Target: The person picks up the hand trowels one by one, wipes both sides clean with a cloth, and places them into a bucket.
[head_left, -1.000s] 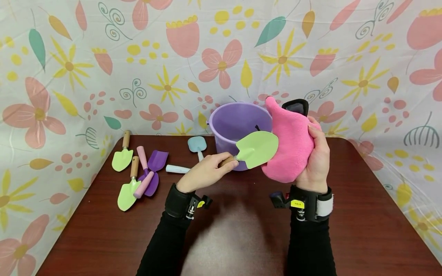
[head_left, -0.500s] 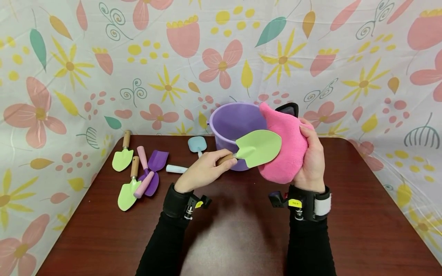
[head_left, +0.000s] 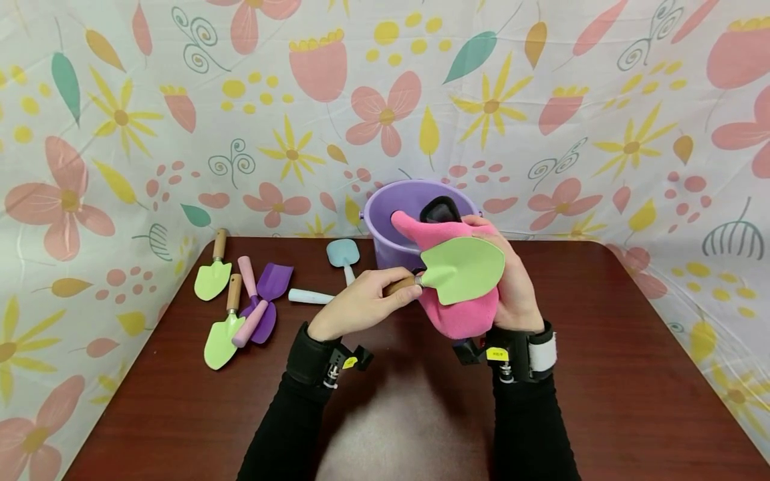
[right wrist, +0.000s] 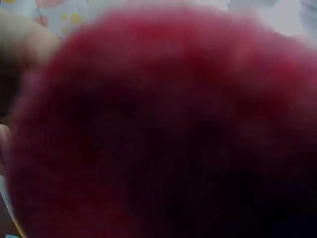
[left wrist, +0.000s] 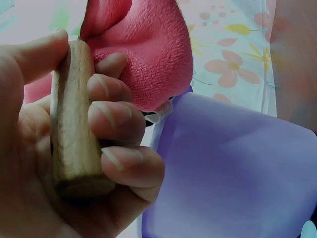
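My left hand (head_left: pixel 361 300) grips the wooden handle (left wrist: pixel 74 119) of a small trowel, its light green blade (head_left: pixel 463 270) pointing right. The left wrist view shows the thumb on one side of that handle and curled fingers on the other. My right hand (head_left: pixel 514 287) holds a pink fuzzy cloth pad (head_left: pixel 460 321) with a black piece (head_left: pixel 441 210) at its top. The pad lies behind the green blade, its pink surface showing above and below it. In the right wrist view the pad, blurred and dark, fills most of the picture.
A purple bucket (head_left: pixel 385 214) stands behind the hands. To the left lie two more green trowels (head_left: pixel 212 279), purple shovels (head_left: pixel 277 280) with pink handles and, nearer the bucket, light blue tools (head_left: pixel 343 252). The brown table (head_left: pixel 631 374) ends at a flower-patterned curtain (head_left: pixel 385 87).
My right hand has brought the pink pad left and tilted it, from the blade's far edge to behind the whole blade. The left hand and trowel have shifted slightly right.
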{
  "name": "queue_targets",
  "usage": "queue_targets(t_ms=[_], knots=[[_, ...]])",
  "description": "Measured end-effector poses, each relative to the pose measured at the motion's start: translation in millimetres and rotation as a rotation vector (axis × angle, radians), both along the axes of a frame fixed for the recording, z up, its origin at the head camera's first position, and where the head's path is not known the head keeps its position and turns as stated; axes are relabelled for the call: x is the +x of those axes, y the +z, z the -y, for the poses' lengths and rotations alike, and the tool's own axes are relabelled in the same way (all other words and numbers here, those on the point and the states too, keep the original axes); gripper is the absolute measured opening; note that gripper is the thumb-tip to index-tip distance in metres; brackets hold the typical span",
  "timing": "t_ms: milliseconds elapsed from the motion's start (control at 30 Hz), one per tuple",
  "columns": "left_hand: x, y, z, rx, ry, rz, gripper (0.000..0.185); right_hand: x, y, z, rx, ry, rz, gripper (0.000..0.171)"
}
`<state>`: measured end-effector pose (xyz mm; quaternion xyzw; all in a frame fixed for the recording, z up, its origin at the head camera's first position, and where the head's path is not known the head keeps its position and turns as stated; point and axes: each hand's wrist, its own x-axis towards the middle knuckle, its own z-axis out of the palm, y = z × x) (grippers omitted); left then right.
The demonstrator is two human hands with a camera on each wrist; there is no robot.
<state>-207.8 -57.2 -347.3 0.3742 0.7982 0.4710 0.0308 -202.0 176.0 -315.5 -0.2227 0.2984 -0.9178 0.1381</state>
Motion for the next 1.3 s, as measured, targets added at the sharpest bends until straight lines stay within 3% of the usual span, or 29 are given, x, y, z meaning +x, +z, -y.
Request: queue_targets(t_ms=[133,233,500,833,1100,1300], knots=[[1.3,0.1,-0.7,0.007,0.006,-0.033,0.021,0.8,0.0,-0.9,0.064,0.124,-0.063,0.028],[2.0,0.5,-1.0,0.005,0.022,-0.060,0.020,2.5,0.3,-0.5,0.132,0.153,-0.101,0.030],[0.9,-0.3,0.9,0.049,-0.001,-0.009,0.021,4.0,0.7,3.0,0.191,0.159,-0.142,0.033],[-1.7,-3.1,-0.2,0.044,-0.037,-0.021,0.019,5.3,2.1,4.4,0.199,0.106,-0.208,0.035],[-7.5,-8.8,-0.7,0.027,-0.021,-0.010,0.014,5.6,-0.8,3.5,0.027,0.032,-0.087,0.029],[-9.9,-10.7,0.3,0.018,-0.008,-0.021,0.015,5.6,-1.0,2.1,-0.011,0.015,-0.019,0.027]])
